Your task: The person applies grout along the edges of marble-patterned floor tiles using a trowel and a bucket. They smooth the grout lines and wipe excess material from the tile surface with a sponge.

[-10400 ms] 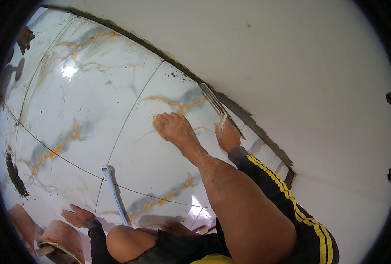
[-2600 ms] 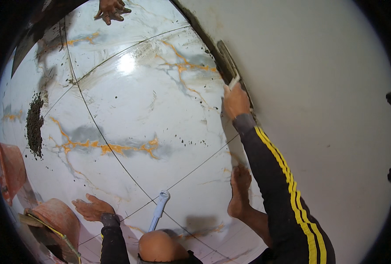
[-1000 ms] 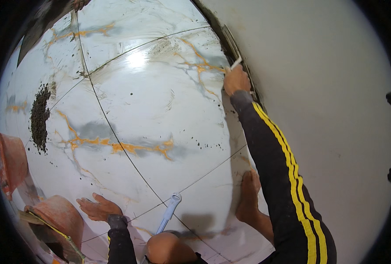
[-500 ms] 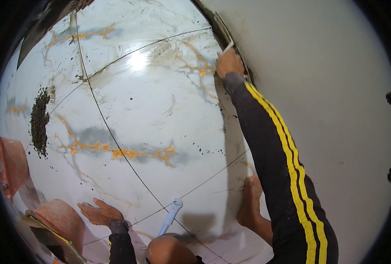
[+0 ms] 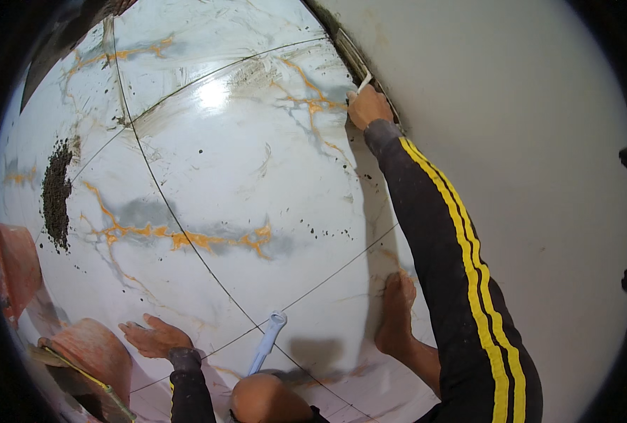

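Note:
My right hand [image 5: 370, 107] reaches to the far right, where the tiled floor [image 5: 222, 282] meets the plain wall [image 5: 496, 176]. Its fingers are closed round the white handle of a flat trowel [image 5: 365, 80]. The blade appears as a thin strip lying along the wall's base, mostly edge-on, and the hand covers part of it. At lower left my left hand [image 5: 156, 337] is held with fingers stretched out, nothing in it, near an orange tub [image 5: 96, 347]. Between my arms, a light-blue tool with a ringed end [image 5: 267, 340] rests by my knee, its lower part hidden.
The white marbled tiles have thin dark joints and smears. A heap of dark, crumbly mortar [image 5: 57, 197] lies at the left. Another orange tub [image 5: 19, 264] stands at the left edge. A yellow-green stick [image 5: 81, 366] crosses the nearer tub. My bare foot [image 5: 396, 314] is near the wall.
The whole view has shifted slightly, moving the floor a little left and up. My right hand stays on the trowel at the wall's base, and my left hand remains outstretched.

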Demonstrator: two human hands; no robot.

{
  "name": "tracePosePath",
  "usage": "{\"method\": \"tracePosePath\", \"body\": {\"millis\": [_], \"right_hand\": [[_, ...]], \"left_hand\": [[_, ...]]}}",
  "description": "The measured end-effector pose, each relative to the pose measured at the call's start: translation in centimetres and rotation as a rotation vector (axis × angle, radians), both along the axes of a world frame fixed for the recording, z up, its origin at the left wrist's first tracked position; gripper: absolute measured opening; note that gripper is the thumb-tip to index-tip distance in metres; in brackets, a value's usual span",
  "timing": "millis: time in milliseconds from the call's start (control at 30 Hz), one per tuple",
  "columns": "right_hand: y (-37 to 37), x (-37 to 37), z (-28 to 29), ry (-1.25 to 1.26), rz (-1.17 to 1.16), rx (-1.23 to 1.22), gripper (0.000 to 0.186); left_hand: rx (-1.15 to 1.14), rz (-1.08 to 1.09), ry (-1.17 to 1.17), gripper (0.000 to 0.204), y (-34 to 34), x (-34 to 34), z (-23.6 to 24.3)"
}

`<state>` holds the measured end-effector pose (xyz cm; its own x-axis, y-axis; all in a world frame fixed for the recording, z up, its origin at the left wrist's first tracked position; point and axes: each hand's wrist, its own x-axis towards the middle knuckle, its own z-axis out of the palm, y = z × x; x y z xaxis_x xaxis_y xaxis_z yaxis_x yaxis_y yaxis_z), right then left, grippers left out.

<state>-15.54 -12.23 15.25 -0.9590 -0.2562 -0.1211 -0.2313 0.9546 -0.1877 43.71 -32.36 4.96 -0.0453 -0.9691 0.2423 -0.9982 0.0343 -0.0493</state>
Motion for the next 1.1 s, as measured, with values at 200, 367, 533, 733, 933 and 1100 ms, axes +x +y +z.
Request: {"method": "tracePosePath", "body": {"millis": [200,367,533,733,933,1100], "right_hand": [[0.5,-0.1,-0.1,-0.015,-0.124,0.096,0.047],[-1.0,-0.3,-0.7,-0.082,-0.09,0.062,0.047],[-5.5,3.2,-1.1,-0.095,0.005,0.073,0.032],[-2.7,6.8,1.8,-0.065,0.055,-0.144,0.042],[8.5,6.7,2.8,-0.05,-0.136,0.086,0.047],[9.5,6.5,-0.8,-0.067,-0.134,0.075,0.047]], "left_hand": [[-0.007,-0.001,0.005,0.068,0.0,0.4,-0.4],[-0.071,-0.082,0.05,0.068,-0.3,0.8,-0.8],[-0.015,-0.025,0.022,0.071,0.1,0.0,-0.3],[0.044,-0.022,0.064,0.074,0.4,-0.6,0.4],[0.016,-0.016,0.001,0.073,0.1,-0.1,-0.3],[-0.016,-0.022,-0.037,0.071,-0.2,0.4,-0.9]]}}
